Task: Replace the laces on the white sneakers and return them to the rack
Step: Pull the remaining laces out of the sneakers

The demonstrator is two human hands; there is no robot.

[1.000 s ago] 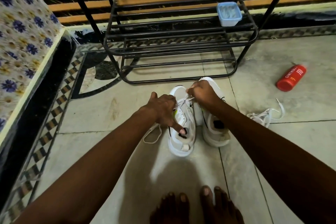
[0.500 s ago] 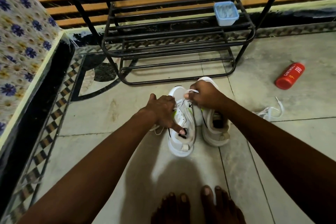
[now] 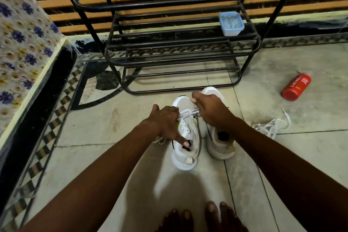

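Left hand point(image 3: 165, 121) grips the lace point(image 3: 187, 112) on the left sneaker point(image 3: 185, 133), one finger poking into the opening. Right hand point(image 3: 211, 112) pinches the same lace. The right sneaker point(image 3: 220, 147) sits just beside it on the floor point(image 3: 113, 128), near the rack point(image 3: 178, 52). A loose lace point(image 3: 271, 126) and a red bottle point(image 3: 296, 86) lie off right.

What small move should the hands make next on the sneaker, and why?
Likely pull the lace taut on the left sneaker before the next eyelet: the left hand and right hand each grip it, and only the toe-side rows look laced.
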